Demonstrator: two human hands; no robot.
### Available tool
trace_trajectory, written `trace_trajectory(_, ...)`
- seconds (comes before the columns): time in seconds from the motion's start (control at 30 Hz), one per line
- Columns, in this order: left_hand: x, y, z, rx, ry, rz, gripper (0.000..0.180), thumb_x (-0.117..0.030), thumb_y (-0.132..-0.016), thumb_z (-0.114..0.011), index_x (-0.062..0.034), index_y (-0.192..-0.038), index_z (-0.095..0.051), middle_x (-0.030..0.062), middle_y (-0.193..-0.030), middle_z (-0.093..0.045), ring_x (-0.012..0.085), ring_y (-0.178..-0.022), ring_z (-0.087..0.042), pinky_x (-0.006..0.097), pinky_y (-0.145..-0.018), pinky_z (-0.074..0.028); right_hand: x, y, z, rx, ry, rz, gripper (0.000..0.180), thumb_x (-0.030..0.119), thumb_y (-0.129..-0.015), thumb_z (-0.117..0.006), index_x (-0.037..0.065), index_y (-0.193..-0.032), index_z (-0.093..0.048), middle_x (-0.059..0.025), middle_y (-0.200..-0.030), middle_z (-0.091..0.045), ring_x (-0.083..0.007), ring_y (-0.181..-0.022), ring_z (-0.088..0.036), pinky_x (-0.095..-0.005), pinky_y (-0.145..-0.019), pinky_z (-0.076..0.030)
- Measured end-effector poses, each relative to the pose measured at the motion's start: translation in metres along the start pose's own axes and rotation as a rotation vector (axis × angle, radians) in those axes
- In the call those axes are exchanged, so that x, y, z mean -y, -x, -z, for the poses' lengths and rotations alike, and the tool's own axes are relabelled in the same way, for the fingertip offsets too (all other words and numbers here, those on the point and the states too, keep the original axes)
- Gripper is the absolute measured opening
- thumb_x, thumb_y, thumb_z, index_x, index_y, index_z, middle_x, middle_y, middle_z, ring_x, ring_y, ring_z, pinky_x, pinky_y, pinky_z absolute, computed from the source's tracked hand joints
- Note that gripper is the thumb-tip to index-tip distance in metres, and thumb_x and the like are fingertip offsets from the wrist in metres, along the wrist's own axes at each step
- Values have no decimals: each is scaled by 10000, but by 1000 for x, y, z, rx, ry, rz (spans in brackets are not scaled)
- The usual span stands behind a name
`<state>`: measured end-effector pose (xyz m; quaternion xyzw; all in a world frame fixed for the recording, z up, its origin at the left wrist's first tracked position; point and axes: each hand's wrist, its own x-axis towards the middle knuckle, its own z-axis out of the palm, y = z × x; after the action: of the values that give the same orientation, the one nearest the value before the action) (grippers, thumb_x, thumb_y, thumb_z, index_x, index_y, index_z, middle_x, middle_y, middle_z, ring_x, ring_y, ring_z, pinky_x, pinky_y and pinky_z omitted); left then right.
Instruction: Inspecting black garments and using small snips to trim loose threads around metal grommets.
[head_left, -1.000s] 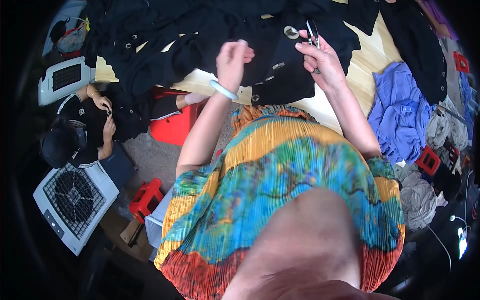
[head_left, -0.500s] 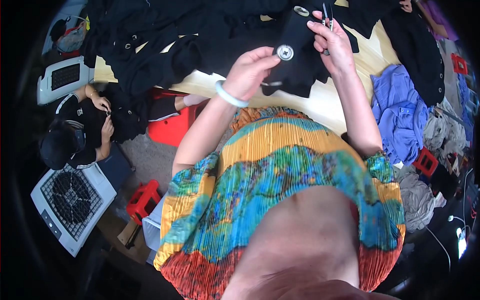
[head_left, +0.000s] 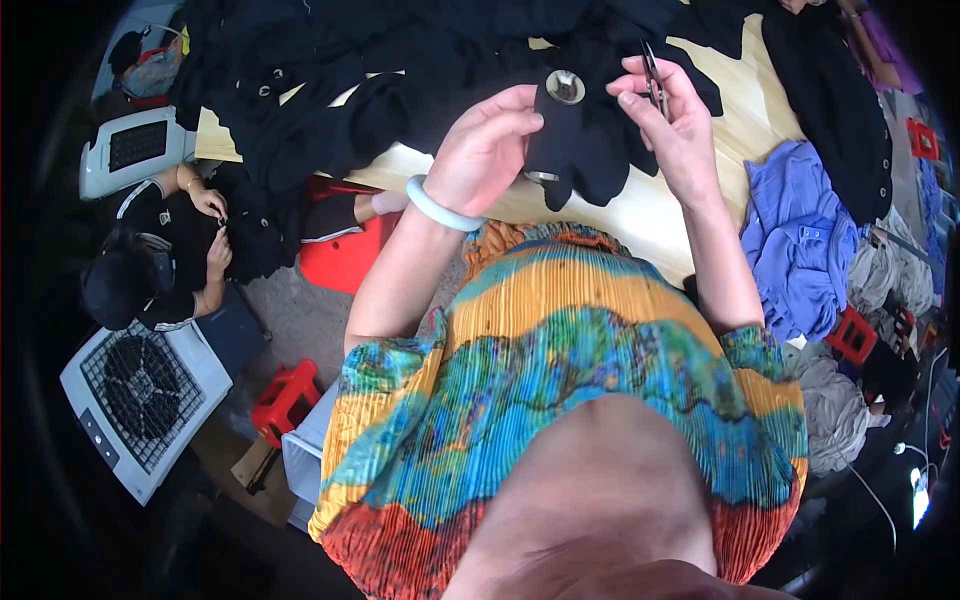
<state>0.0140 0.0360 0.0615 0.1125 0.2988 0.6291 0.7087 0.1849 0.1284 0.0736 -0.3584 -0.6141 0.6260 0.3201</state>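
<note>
My left hand grips a piece of black garment lifted above the wooden table; a round silver button shows on the fabric beside my thumb. A pale green bangle circles my left wrist. My right hand is closed on small dark scissors, their blades pointing up just right of the button. Both hands are close together over the cloth.
A heap of black garments covers the far table. A blue shirt and grey cloth lie right. At the left a seated person handles black fabric, near a red stool, a white fan and a white machine.
My left hand took hold of the black piece and drew it nearer, and the silver button came to face up. My right hand with the scissors stayed beside it.
</note>
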Motion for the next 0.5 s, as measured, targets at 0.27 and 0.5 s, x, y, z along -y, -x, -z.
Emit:
trace_trajectory(0.27,-6,2,-1,64,50,133,232,20,-768,-490,19,-996,-529,79,-953,-576,159,-889,-562,280,-832,-436,-2,-5,-18,305,-104,79,522,-18,-715,-534,48,-1207,-373,-25,-1159,-475,-44,-932,-427,-160,-752,-364)
trace_trajectory(0.5,-9,2,5,-17,32,95,220,7,-781,-506,-7,-998,-535,74,-922,-580,151,-870,-567,268,-806,-447,-8,-4,-20,176,-170,-201,391,63,-728,-631,69,-1089,-479,29,-839,-492,-11,-624,-440,-157,-522,-372)
